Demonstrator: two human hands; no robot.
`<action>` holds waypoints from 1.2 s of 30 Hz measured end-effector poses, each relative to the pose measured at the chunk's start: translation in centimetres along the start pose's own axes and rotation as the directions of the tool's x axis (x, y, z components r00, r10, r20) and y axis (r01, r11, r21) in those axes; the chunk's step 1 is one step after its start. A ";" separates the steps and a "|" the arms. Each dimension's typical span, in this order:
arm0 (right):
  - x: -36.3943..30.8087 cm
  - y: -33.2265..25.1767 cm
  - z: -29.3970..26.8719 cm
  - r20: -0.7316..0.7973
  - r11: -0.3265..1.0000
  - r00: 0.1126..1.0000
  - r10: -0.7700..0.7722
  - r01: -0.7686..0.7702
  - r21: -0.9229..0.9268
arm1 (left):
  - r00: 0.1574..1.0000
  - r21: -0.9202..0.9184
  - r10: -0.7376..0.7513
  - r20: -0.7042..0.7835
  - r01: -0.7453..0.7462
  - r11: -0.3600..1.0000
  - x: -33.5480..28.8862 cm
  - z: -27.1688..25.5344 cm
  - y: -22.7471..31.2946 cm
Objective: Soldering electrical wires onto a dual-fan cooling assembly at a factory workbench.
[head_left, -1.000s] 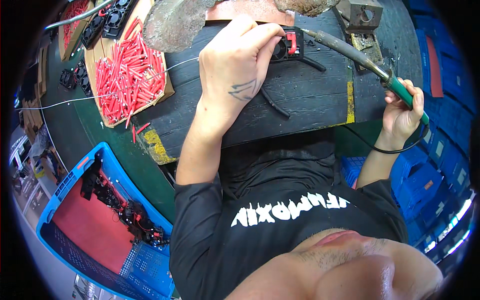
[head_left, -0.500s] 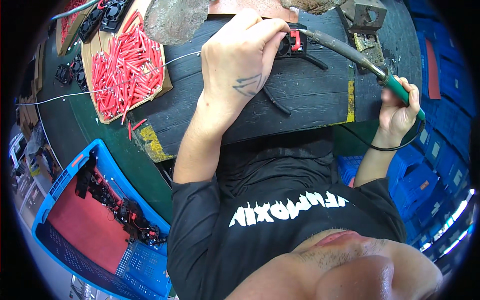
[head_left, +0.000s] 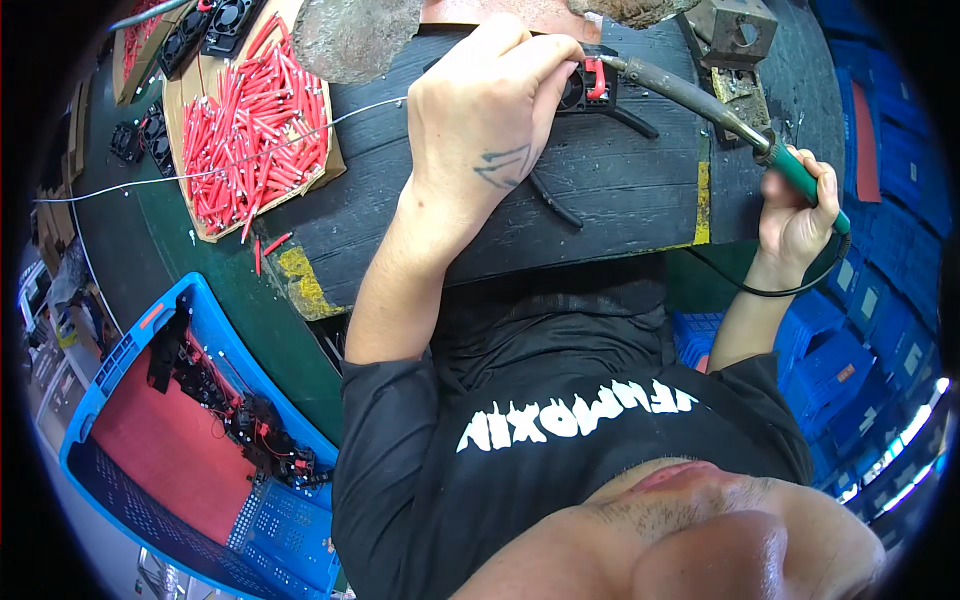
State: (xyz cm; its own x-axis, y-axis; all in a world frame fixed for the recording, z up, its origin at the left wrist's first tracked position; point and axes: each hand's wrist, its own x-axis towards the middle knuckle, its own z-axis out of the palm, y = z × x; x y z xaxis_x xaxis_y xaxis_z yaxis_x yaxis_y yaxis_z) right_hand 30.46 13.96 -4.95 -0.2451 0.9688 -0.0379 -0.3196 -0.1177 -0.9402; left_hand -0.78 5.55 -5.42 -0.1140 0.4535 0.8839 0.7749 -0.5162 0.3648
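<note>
My right hand (head_left: pixel 797 215) is closed around the green handle of a soldering iron (head_left: pixel 690 97). The iron's tip reaches left to a small red piece (head_left: pixel 596 78) on a black cooling fan (head_left: pixel 573 95), which lies on the dark bench. My left hand (head_left: pixel 485 120) is closed in a pinch, its fingertips right beside the red piece and the iron's tip. A thin silvery solder wire (head_left: pixel 365 114) runs from the left into this hand, which holds it. The hand covers part of the fan. Black cable-like legs (head_left: pixel 632 122) stick out near the fan.
A cardboard tray (head_left: pixel 335 160) of small red tubes stands left on the bench (head_left: pixel 620 200). More black fans (head_left: pixel 232 28) lie beyond it. A metal bracket (head_left: pixel 735 35) sits at the back right. Lower left is a blue crate (head_left: pixel 85 430) holding black parts; blue bins (head_left: pixel 900 260) are stacked right.
Almost nothing differs. The whole view has shifted very slightly, and both hands keep their places at the fan and the iron's handle.
</note>
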 end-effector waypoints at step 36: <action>0.4 0.0 0.0 0.022 0.999 0.999 0.038 -0.038 -0.008 | 0.808 0.311 -0.464 0.362 0.365 0.877 3.4 -2.1 4.0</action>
State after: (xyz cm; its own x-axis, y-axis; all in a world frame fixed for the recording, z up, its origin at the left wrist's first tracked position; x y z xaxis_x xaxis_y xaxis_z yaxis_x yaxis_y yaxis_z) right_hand 30.39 14.40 -4.95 -0.2770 0.9586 -0.0658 -0.3030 -0.1522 -0.9408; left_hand 0.65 3.52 -0.30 -0.2272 0.8691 0.4393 0.8319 -0.0613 0.5516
